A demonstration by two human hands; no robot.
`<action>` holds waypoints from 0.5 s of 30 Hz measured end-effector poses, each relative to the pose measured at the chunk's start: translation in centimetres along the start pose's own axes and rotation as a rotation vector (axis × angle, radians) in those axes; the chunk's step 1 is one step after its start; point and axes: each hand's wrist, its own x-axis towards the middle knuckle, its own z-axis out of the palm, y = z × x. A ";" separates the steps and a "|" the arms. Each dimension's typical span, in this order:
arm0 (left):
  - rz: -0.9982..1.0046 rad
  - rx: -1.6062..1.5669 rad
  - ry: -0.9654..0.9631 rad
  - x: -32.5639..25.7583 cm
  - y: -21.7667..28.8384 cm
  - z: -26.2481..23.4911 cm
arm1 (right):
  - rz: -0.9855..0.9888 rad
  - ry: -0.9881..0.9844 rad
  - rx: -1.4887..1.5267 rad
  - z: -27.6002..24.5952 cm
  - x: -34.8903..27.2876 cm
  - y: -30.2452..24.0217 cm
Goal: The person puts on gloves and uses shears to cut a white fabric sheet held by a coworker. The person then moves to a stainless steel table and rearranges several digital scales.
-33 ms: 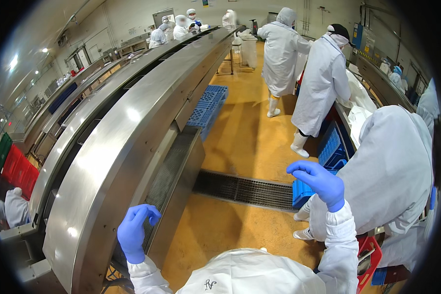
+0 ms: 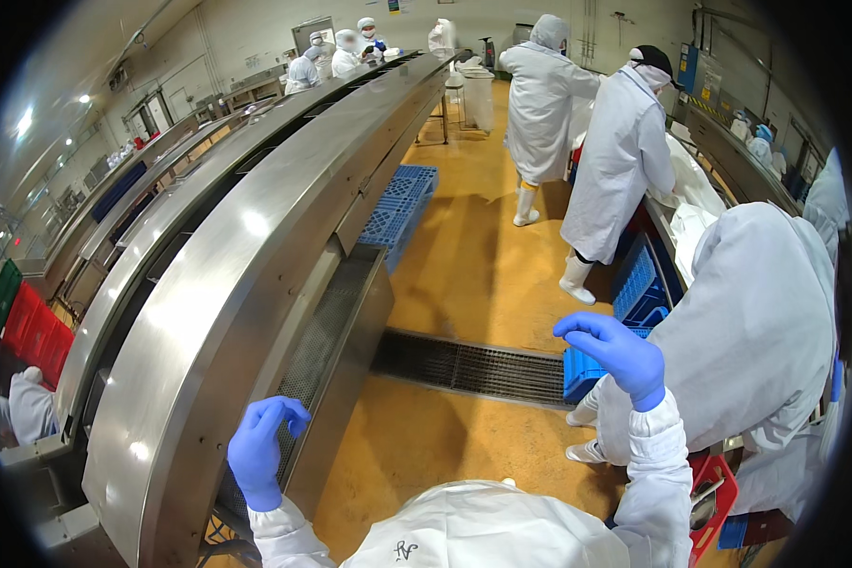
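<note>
My left hand (image 2: 258, 452), in a blue glove, is raised beside the lower part of a long stainless steel conveyor (image 2: 220, 251). Its fingers curve loosely toward the right and hold nothing that I can see. My right hand (image 2: 623, 355), gloved the same way, is lifted to the right, fingers stretched forward and thumb below them, with nothing visible in it. It appears in front of a blue crate (image 2: 581, 375) and beside a stooping person in a white coat (image 2: 743, 331). Whether either hand touches anything is not shown; both seem held in the air.
A perforated metal trough (image 2: 358, 322) runs along the conveyor's side. Beyond it lies a blue plastic pallet (image 2: 399, 208). A floor drain grate (image 2: 464, 366) crosses the yellow floor. Two standing workers (image 2: 620, 166) line the right side. A red bin (image 2: 715, 511) is at lower right.
The surroundings sit a touch further left and higher in the picture. Both of my hands keep the same pose.
</note>
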 end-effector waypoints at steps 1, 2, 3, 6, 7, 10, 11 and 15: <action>0.035 0.033 -0.016 0.0 -0.3 0.2 | 0.020 0.013 -0.018 0.0 -0.2 0.1; 0.021 0.092 -0.033 -0.2 -0.5 0.3 | 0.025 0.017 -0.029 0.0 -0.4 0.2; 0.012 0.164 -0.057 -0.2 -0.6 0.5 | 0.029 0.018 -0.056 0.0 -0.6 0.2; -0.058 0.144 -0.081 -0.3 -1.1 1.2 | 0.037 0.030 -0.089 0.1 -1.3 0.8; -0.074 0.117 -0.087 -0.3 -1.3 1.6 | 0.067 -0.008 -0.067 0.1 -1.5 1.2; -0.024 -0.081 -0.058 -0.3 -2.7 3.4 | -0.003 -0.040 -0.026 1.0 -2.1 3.0; -0.077 -0.219 -0.025 -0.3 -3.6 4.2 | 0.073 -0.024 -0.019 1.4 -2.2 3.9; -0.323 -0.549 0.001 -2.2 -10.6 7.5 | 0.107 -0.022 0.048 3.8 -2.8 7.5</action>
